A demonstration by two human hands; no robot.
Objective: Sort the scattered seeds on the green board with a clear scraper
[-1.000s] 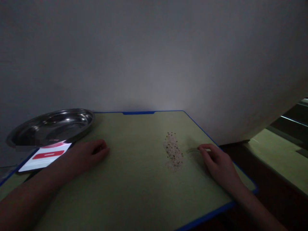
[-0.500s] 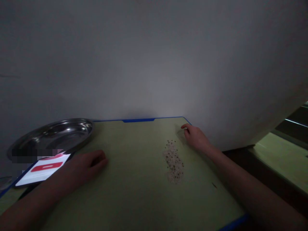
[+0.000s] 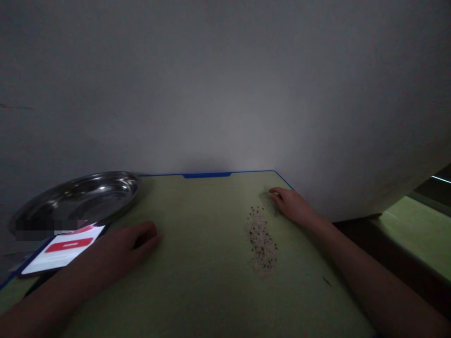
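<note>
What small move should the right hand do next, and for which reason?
Perhaps the right hand should lift away gently, leaving the clear flat piece where it is. The piece seems to lie on the tabletop beside the far end of the scattered grains, and the fingers seem to touch it; a slow release may avoid dragging it into the grains.

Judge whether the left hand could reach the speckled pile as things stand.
Probably yes: only the yellowish-green tabletop shows between the left hand and the speckled pile. The right hand is near the pile's far end, off that straight path.
</note>
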